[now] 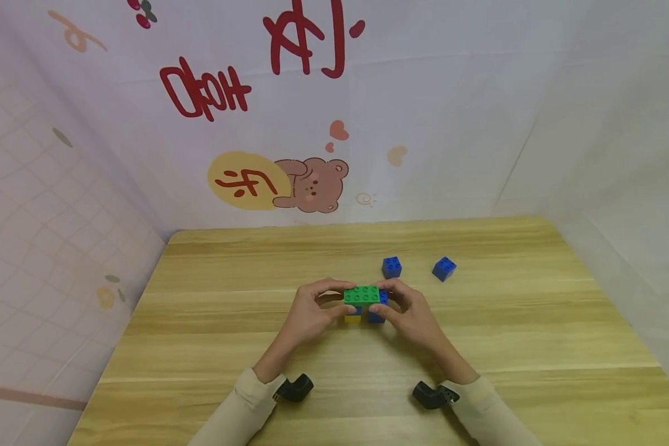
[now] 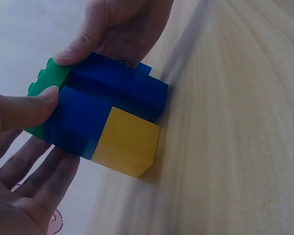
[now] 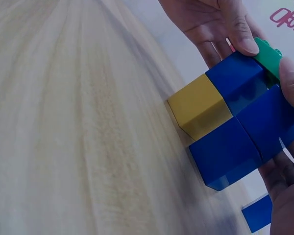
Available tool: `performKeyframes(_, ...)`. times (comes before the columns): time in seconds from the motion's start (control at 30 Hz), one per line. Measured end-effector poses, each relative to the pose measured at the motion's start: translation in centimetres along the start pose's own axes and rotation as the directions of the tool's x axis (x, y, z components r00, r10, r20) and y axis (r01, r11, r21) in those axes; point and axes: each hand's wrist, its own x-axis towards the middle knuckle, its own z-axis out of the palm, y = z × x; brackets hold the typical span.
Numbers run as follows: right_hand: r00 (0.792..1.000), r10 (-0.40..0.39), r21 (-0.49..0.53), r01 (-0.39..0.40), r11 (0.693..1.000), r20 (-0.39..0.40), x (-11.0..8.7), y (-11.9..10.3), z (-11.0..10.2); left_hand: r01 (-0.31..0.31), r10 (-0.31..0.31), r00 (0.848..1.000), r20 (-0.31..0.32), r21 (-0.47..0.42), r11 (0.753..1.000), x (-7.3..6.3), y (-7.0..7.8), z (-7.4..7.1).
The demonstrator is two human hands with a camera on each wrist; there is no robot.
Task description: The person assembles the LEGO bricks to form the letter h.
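The left hand and right hand are clamped, thumbs opposite fingers, on either end of the green eight-stud brick. It lies across two short stacks on the desk: upper blue brick over yellow brick at left, blue pair at right. Uneven pressure could tip a stack or leave one end unseated. Farther back, two loose blue bricks stand apart before a bear-printed backdrop.
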Motion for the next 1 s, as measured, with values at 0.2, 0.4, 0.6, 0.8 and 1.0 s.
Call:
performKeyframes(0.2,1.000,0.012,-0.008,-0.012,1.000,0.012,0.00,0.06,-0.23,0.000,0.000,1.000,0.004,0.006,1.000,-0.02,0.20,-0.06)
performKeyframes(0.4,1.000,0.015,0.000,-0.015,1.000,0.009,-0.07,0.02,-0.31,-0.018,0.018,1.000,0.011,0.001,1.000,0.03,0.35,-0.03)
performKeyframes(0.6,1.000,0.002,0.018,-0.002,1.000,-0.002,-0.11,-0.02,-0.28,-0.007,0.006,1.000,0.009,0.011,1.000,-0.01,0.32,-0.13)
performKeyframes(0.8,1.000,-0.018,0.068,0.018,0.998,-0.004,-0.20,0.05,-0.20,0.003,-0.003,1.000,0.014,0.018,1.000,-0.01,0.18,-0.30)
performKeyframes(1.0,1.000,-0.029,0.016,0.029,0.999,-0.006,-0.11,0.03,-0.21,-0.014,0.013,1.000,0.008,0.012,1.000,0.07,0.08,-0.18)
